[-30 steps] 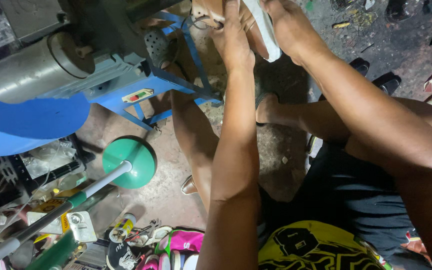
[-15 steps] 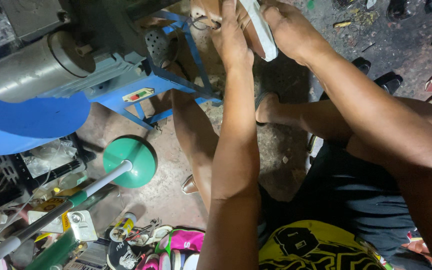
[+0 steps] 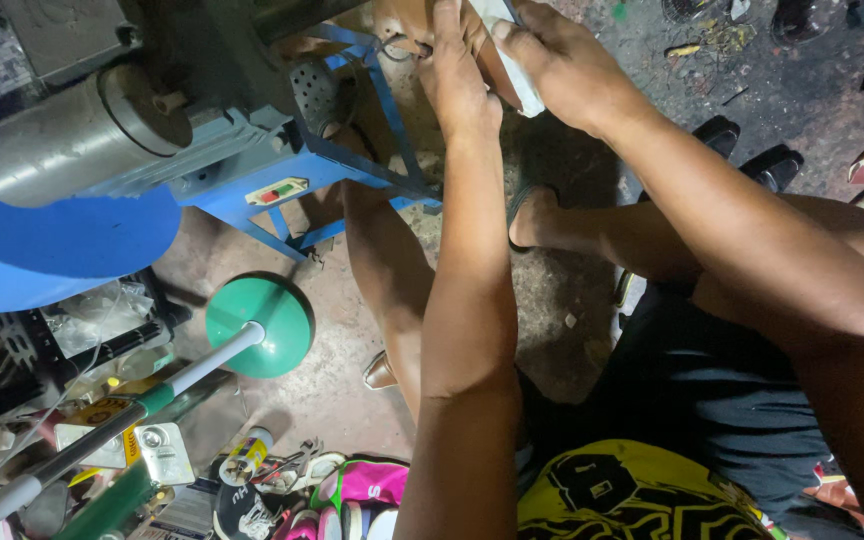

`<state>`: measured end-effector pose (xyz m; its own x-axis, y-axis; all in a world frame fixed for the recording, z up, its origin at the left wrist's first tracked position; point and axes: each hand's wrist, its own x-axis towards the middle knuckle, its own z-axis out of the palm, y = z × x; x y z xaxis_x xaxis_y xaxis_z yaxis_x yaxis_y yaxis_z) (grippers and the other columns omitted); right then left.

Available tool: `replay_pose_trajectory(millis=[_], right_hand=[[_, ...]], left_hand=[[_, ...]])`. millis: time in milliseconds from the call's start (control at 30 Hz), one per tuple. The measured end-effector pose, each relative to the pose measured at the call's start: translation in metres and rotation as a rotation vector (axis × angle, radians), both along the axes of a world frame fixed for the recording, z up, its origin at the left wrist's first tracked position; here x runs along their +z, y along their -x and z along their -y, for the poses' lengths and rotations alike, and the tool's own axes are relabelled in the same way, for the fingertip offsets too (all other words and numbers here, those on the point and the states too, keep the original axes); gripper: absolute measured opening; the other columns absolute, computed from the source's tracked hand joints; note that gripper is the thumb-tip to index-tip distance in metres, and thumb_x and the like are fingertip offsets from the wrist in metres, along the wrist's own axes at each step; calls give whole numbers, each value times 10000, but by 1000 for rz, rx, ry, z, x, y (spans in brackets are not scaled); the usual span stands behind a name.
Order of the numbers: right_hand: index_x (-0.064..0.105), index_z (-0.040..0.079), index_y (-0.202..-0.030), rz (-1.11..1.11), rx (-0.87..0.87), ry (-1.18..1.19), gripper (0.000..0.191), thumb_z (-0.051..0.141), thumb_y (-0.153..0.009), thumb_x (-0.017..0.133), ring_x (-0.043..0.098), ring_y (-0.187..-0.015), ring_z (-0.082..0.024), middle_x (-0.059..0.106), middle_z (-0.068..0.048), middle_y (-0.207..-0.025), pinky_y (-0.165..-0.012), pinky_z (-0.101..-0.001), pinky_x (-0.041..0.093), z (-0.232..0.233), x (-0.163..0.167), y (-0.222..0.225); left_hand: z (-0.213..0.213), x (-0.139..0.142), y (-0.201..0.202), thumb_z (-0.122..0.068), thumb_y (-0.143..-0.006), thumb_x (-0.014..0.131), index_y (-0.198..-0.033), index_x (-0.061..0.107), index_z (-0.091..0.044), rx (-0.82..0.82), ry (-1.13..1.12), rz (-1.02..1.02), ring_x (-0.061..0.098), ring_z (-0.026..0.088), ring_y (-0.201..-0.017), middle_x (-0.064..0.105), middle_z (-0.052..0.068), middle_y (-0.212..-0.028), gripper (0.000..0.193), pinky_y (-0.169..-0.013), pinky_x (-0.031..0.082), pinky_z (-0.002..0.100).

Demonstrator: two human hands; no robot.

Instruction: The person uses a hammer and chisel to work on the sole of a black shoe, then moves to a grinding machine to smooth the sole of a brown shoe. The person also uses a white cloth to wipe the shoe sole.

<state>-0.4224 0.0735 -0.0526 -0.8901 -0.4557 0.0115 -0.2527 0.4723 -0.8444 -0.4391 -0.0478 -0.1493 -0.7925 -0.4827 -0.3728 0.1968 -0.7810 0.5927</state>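
At upper left, a blue-framed machine (image 3: pixel 282 170) with a grey motor cylinder (image 3: pixel 72 140) took up most of the view; a blue curved guard (image 3: pixel 42 250) sat below the motor. Bare concrete floor (image 3: pixel 572 300) lay under everything, littered at upper right.

Person seated, both forearms stretched forward to the top edge of frame, legs bare, one foot in a sandal (image 3: pixel 527 205) planted on the floor between the arms' line and the machine frame.

Green round base (image 3: pixel 257 325) with a white pole stood on the floor left of the legs. Clutter pile at bottom left: small tins, tools, a pink-and-green shoe (image 3: pixel 362 485). Dark shoes (image 3: pixel 752 150) sat on the floor at right, well apart from the hands.

Left hand (image 3: pixel 457 85) was up at the machine, fingers curled closed on a tan shoe upper (image 3: pixel 402 20); that piece was cut by the frame edge, so the extent of the grip couldn't be told fully. Right hand (image 3: pixel 562 65) was just beside it, grip closed around a pale sole piece (image 3: pixel 512 60), thumb on top, sole tilted edge-up. The two hands were touching or nearly so; both pieces were held next to the machine's head, above the floor.
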Motion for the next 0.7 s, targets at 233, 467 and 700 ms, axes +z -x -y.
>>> replay_pose_trajectory(millis=[233, 467, 700], right_hand=[[508, 4, -1471, 45, -68, -8, 582, 427, -1072, 513, 597, -1319, -340, 619, -227, -1404, -1078, -384, 444, 2, 11, -2], [555, 29, -1428, 80, -93, -48, 555, 432, -1050, 505, 635, -1255, -330, 661, -213, -1330, -1041, -381, 464, 6, 21, -1], [518, -14, -1481, -51, -30, -15, 559, 401, -1107, 508, 570, -1345, -389, 608, -257, -1422, -1105, -416, 425, -1, 15, -3]], left_hand=[[0, 12, 2, -272, -986, 695, -1034, 684, 68, -31, 13, 20, 678, 164, -851, 706, 80, -968, 343, -748, 551, 330], [1, 8, 5, -264, -1006, 696, -1034, 685, 69, -17, 37, -4, 669, 166, -846, 698, 86, -963, 334, -735, 546, 330], [-4, 9, 1, -245, -986, 706, -1088, 671, 75, -3, 37, -11, 677, 166, -866, 701, 93, -995, 338, -744, 555, 340]])
